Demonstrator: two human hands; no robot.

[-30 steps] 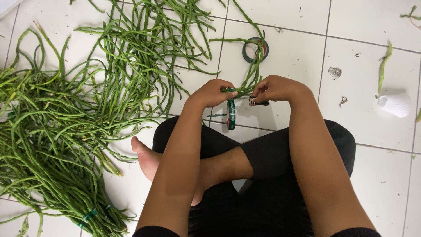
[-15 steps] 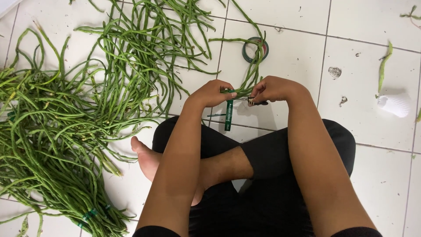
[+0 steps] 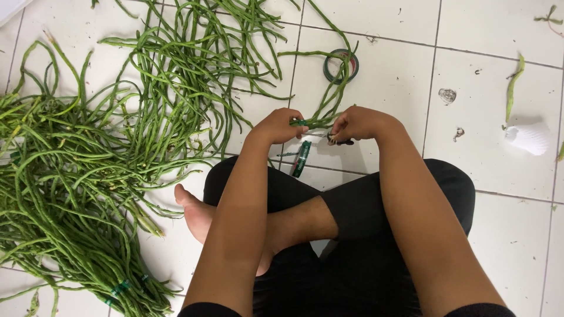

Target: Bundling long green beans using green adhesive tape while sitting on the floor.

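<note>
Seated cross-legged on the white tiled floor (image 3: 487, 35), both hands raised just above the knees. Left hand (image 3: 276, 126) clenched on a small bunch of long beans (image 3: 329, 108) with a strip of green tape (image 3: 301, 158) hanging from it toward the lap. Right hand (image 3: 358, 123) pinching the same bunch from the other side, fingers also closed on what looks like a small dark-handled tool (image 3: 341, 141), too hidden to name for sure.

Possible trouble: tape strip sticking to itself or to a leg while dangling free; thin beans slipping out of the bunch if the left grip loosens; a blade, if that is what the tool is, nicking a fingertip, with both hands so close together; loose stalks trailing toward the roll and tangling.

Counted: two hands; one roll of green tape (image 3: 341, 66) on the floor beyond the hands, touching the trailing beans; one large heap of loose long beans (image 3: 70, 176) at far left, too many to count; one already taped bundle (image 3: 120, 287) at bottom left; one stray bean (image 3: 513, 88) at right; one white ribbed object (image 3: 529, 138) near it.
</note>
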